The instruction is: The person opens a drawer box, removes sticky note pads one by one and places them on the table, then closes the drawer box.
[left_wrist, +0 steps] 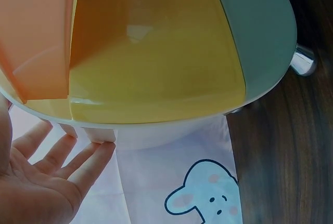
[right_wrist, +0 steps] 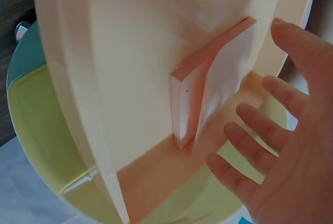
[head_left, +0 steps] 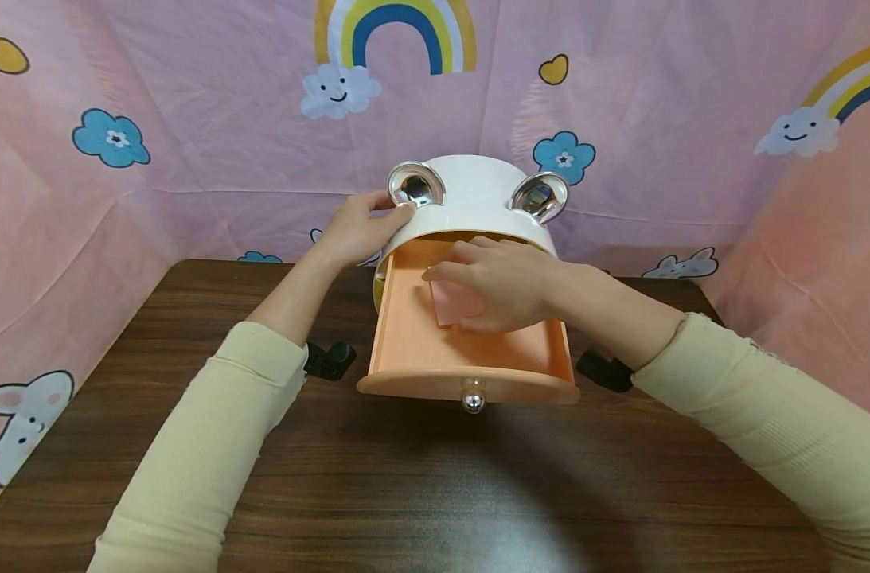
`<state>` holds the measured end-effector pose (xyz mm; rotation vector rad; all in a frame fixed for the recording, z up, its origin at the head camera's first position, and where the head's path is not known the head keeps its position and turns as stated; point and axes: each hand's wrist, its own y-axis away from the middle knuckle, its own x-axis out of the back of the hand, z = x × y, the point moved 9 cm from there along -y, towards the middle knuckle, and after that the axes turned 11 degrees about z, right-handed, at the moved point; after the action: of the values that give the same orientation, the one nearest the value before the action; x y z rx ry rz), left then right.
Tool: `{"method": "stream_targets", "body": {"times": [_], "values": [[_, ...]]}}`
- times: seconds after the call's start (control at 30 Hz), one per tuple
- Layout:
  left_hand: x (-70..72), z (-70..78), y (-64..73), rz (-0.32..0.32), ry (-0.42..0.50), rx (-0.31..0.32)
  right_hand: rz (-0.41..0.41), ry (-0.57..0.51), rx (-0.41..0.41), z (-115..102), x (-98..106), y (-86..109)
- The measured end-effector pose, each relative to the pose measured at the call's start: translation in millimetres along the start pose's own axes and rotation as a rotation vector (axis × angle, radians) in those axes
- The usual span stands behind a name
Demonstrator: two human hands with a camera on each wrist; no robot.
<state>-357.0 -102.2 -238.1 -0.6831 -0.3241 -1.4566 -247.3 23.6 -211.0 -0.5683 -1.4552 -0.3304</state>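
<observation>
A storage box with a white top (head_left: pixel 477 187) and two silvery ears stands on the table, its peach drawer (head_left: pixel 413 350) pulled out. Inside the drawer is a pink sticky note pad (head_left: pixel 454 302), its front sheet bending away from the rest in the right wrist view. Over the drawer, my right hand (head_left: pixel 509 282) partly covers the pad in the head view; the right wrist view shows its fingers spread beside the pad, holding nothing. My left hand (head_left: pixel 363 227) rests on the left side of the white top, with the thumb near the ear and fingertips touching the white surface.
Yellow (left_wrist: pixel 156 52) and green (left_wrist: pixel 260 37) drawer fronts curve round the box's side. A silver knob (head_left: pixel 474 395) sticks out from the peach drawer. Dark wood table (head_left: pixel 377 493) lies around the box, with a pink patterned cloth (head_left: pixel 227 103) behind and at both sides.
</observation>
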Motion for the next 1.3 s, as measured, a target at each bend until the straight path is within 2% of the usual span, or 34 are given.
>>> {"method": "stream_targets", "body": {"times": [0.27,0.63,0.97,1.3], "values": [[0.2,-0.2,0.6,0.001,0.002,0.0,-0.088,0.042,-0.049,3.8,-15.5,-3.7],[-0.1,0.6,0.5,0.002,0.018,-0.012,-0.131,0.126,-0.072,7.7,-24.4,-4.7],[0.2,0.7,0.2,0.007,0.014,-0.009,-0.113,0.146,-0.047,5.6,-24.1,-8.6],[1.5,0.3,0.0,0.012,-0.004,-0.016,-0.119,0.104,-0.052,3.3,-24.3,-7.5]]}}
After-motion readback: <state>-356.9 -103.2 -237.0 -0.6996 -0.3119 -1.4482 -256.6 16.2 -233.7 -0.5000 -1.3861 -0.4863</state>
